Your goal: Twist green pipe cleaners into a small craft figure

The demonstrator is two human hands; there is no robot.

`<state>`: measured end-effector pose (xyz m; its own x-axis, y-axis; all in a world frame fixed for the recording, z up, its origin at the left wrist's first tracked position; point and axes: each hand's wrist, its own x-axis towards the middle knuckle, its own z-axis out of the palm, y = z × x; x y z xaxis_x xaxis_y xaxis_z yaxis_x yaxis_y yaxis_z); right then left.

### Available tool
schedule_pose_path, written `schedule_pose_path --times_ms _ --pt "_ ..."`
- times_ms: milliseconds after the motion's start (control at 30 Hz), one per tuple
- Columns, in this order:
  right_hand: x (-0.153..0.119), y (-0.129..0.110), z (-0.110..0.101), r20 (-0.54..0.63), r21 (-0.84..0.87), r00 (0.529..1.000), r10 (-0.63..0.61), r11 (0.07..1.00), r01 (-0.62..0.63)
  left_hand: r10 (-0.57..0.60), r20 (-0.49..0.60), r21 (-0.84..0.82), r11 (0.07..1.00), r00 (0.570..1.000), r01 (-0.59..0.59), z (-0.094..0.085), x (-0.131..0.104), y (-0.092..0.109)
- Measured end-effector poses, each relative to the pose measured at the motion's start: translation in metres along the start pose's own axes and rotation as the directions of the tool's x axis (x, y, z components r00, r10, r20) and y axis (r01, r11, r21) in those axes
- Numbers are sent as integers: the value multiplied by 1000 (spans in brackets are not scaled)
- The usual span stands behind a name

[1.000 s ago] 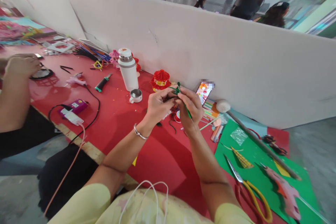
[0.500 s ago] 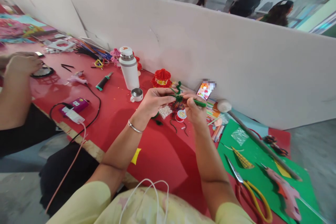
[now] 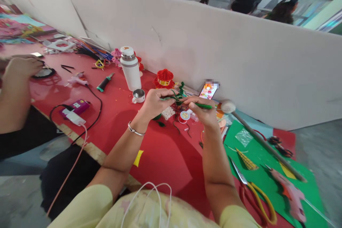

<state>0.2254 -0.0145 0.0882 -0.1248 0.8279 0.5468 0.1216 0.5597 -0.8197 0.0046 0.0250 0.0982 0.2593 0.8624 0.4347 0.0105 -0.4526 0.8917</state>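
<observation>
My left hand (image 3: pixel 158 102) is closed in a pinch on a small piece of dark green yarn work (image 3: pixel 179 99). A green strand runs by its index finger, and a curled green end stands up above the fingertips. My right hand (image 3: pixel 201 109) holds a slim tool with a green handle (image 3: pixel 204 106), which looks like a crochet hook, pen-like with the handle pointing right. Its tip meets the green yarn work between both hands and is hidden there. Under the hands lie a patch of white beads (image 3: pixel 168 113) and a spool of red thread (image 3: pixel 184 117).
Behind the hands stand a red lantern-like ornament (image 3: pixel 164 79), a white thermos (image 3: pixel 130 69) with its cup (image 3: pixel 138 96), and a lit phone (image 3: pixel 208 90). Scissors (image 3: pixel 249 188) and a pink glue gun (image 3: pixel 290 196) lie at right. A co-worker's hands (image 3: pixel 22 68) are at left.
My right hand has shifted slightly right, away from the left hand, with the green-handled tool turned flatter. My left hand has barely moved and keeps its pinch.
</observation>
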Motion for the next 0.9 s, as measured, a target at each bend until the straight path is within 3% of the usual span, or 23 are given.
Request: schedule_pose_path --times_ms 233,633,767,900 --pt "1 -7 2 25 -177 997 -69 982 72 136 -48 242 963 989 -121 4 -1 1" --pt "2 -10 8 55 -274 976 -209 937 216 239 -87 298 933 967 -204 7 -1 -3" --pt "2 -6 11 84 -362 949 -303 878 312 253 -112 360 912 961 -198 11 -2 -2" --pt "3 -3 19 124 -502 901 -416 757 418 209 -189 267 951 959 -154 18 -2 3"
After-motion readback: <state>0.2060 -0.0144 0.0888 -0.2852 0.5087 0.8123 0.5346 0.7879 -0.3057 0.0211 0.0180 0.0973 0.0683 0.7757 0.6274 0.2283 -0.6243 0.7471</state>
